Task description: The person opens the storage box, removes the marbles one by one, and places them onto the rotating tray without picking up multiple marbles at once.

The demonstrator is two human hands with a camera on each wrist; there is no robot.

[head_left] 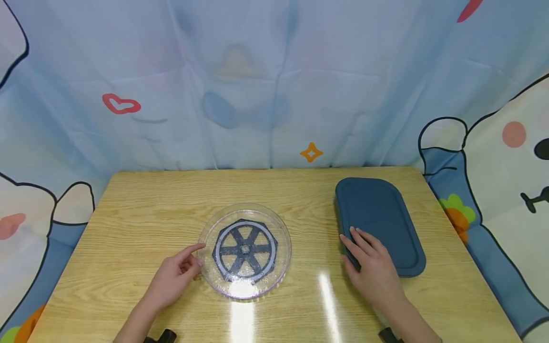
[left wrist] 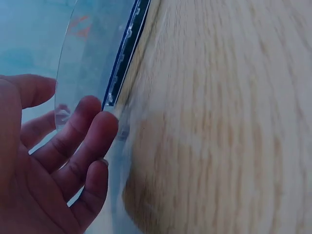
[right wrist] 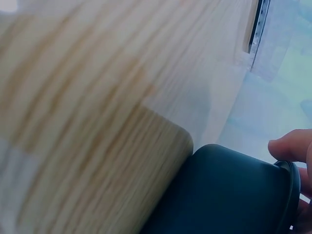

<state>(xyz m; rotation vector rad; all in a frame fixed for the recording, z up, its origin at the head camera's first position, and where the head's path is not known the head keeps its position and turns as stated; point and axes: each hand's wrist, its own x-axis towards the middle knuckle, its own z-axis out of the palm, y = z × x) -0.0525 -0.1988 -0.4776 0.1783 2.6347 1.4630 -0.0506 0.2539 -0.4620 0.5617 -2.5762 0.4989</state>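
In the head view, my left hand (head_left: 175, 276) is at the left rim of a clear round tray (head_left: 280, 257). A dark spoked wheel shape shows through its base. Loosely bent fingers (left wrist: 92, 141) touch or nearly touch the tray's wall in the left wrist view, without wrapping round it. My right hand (head_left: 377, 271) rests on the near left edge of a dark blue rectangular box (head_left: 381, 214) with its lid on. Its fingers are spread and relaxed. The right wrist view shows the box's side (right wrist: 224, 190) and part of that hand at the right edge.
Both things stand on a light wood-grain table (head_left: 163, 200), the tray left of the box with bare tabletop between them. A blue cartoon-print curtain (head_left: 257, 95) hangs behind the table and along its sides. Glare spots lie on the near part.
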